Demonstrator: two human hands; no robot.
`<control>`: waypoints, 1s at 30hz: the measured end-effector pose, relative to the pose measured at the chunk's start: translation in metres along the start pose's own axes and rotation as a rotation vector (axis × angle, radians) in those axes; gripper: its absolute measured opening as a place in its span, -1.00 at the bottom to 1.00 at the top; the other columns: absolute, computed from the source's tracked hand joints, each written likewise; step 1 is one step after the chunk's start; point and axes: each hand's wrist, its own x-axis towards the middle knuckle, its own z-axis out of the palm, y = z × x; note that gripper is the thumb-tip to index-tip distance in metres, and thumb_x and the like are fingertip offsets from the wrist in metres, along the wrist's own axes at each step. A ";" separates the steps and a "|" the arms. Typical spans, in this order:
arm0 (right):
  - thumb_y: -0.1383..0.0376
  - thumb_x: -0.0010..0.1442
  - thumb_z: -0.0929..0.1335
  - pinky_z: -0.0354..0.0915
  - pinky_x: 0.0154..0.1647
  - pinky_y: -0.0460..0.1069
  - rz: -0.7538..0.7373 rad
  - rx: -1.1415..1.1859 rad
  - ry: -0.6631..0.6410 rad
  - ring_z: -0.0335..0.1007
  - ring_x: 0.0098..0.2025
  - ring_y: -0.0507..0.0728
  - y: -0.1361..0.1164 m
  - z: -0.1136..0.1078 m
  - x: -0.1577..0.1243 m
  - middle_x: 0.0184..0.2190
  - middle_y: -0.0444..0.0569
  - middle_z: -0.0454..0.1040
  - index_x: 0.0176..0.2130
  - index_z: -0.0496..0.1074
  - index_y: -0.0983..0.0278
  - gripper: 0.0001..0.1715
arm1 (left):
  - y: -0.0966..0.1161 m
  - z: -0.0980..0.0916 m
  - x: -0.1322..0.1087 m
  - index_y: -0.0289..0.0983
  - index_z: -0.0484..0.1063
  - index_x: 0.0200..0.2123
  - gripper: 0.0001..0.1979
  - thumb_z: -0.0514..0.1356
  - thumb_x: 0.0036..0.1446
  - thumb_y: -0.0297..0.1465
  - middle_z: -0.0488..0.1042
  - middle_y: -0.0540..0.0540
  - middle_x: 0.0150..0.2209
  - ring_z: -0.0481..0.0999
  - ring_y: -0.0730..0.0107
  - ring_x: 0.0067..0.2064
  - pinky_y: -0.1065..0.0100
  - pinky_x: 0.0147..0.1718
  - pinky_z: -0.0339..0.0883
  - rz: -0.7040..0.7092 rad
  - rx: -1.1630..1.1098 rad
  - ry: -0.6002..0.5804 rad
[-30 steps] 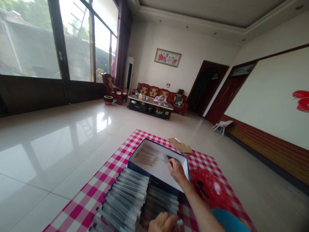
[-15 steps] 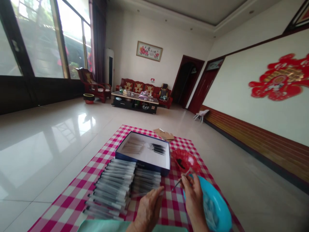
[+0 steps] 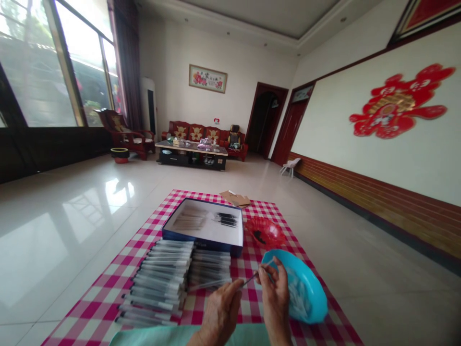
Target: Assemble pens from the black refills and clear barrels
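Observation:
My left hand (image 3: 220, 311) is closed round a clear pen barrel (image 3: 209, 285) that points left over the cloth. My right hand (image 3: 273, 300) pinches a thin dark refill (image 3: 249, 279) whose tip meets the barrel's end. Both hands hover low over the red-and-white checked cloth (image 3: 158, 218). Left of them lie rows of finished pens (image 3: 162, 281) in several stacked lines. Beyond the pens sits a blue-rimmed shallow box (image 3: 203, 226) with loose barrels and dark refills inside.
A blue plastic bowl (image 3: 309, 288) with pale small parts sits right of my right hand. A red dish (image 3: 264, 231) stands behind it. A brown cardboard piece (image 3: 236, 198) lies at the cloth's far edge. Shiny tile floor surrounds the cloth; sofa and coffee table stand far back.
My right hand left the box and came back to my left hand with a refill. The camera turned right, bringing the blue bowl and wall decoration into view.

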 end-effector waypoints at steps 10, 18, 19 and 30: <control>0.02 0.01 0.41 0.43 -0.27 -0.01 -0.072 -0.108 -0.079 0.50 -0.30 0.16 0.024 0.007 -0.013 -0.39 -0.06 0.53 -0.17 0.36 0.26 -0.53 | -0.002 -0.006 0.010 -0.24 0.40 -0.01 -0.68 -0.04 0.25 -0.43 0.55 -0.14 -0.36 0.56 0.33 -0.37 0.44 -0.39 0.40 0.003 0.044 -0.069; 0.17 0.19 0.28 0.37 -0.06 0.00 -0.376 -0.467 -0.321 0.47 -0.10 0.17 0.016 0.006 -0.011 -0.16 0.02 0.55 -0.19 0.53 0.20 -0.71 | -0.013 0.000 0.021 -0.22 0.41 -0.03 -0.71 0.01 0.24 -0.42 0.59 -0.14 -0.19 0.59 0.32 -0.23 0.45 -0.26 0.43 -0.106 -0.133 0.021; 0.18 0.19 0.27 0.37 -0.07 0.00 -0.399 -0.518 -0.350 0.46 -0.10 0.16 0.011 0.003 -0.002 -0.16 0.02 0.55 -0.18 0.52 0.20 -0.71 | -0.016 0.000 0.021 -0.22 0.41 -0.02 -0.71 0.01 0.24 -0.43 0.59 -0.13 -0.20 0.59 0.32 -0.23 0.45 -0.25 0.43 -0.089 -0.120 0.029; 0.38 0.13 0.28 0.34 -0.13 -0.01 -0.353 -1.232 -0.494 0.50 -0.21 0.14 -0.001 -0.014 0.192 -0.30 -0.02 0.59 -0.34 0.53 0.23 -0.77 | -0.037 -0.001 0.017 -0.23 0.33 0.06 -0.67 0.02 0.25 -0.44 0.57 -0.13 -0.27 0.58 0.37 -0.31 0.47 -0.29 0.46 0.059 -0.056 0.031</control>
